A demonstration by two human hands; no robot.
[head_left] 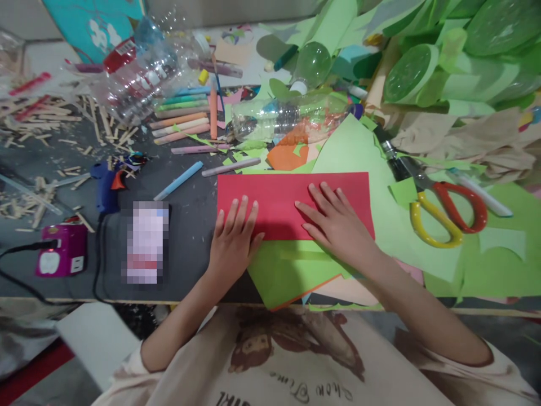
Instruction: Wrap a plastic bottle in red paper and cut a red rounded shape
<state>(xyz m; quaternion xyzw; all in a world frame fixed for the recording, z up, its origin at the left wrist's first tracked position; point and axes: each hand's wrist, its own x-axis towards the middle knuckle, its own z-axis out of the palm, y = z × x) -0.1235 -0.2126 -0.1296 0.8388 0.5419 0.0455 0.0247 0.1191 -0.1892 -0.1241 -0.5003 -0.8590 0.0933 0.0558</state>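
A red sheet of paper (pixel 279 194) lies flat on the dark table, on top of green paper (pixel 287 270). My left hand (pixel 233 239) rests flat on the red sheet's lower left part, fingers stretched out and close together. My right hand (pixel 333 220) lies flat on the sheet's right half, fingers spread and pointing up-left. Neither hand holds anything.
Scissors with a red and a yellow handle (pixel 439 208) lie right of the red sheet. Clear plastic bottles (pixel 287 115), coloured chalk sticks (pixel 181 121), a blue glue gun (pixel 105 183), a pink power strip (pixel 61 251) and wooden stick scraps (pixel 38 192) crowd the back and left. Green paper cutouts (pixel 443 67) pile at back right.
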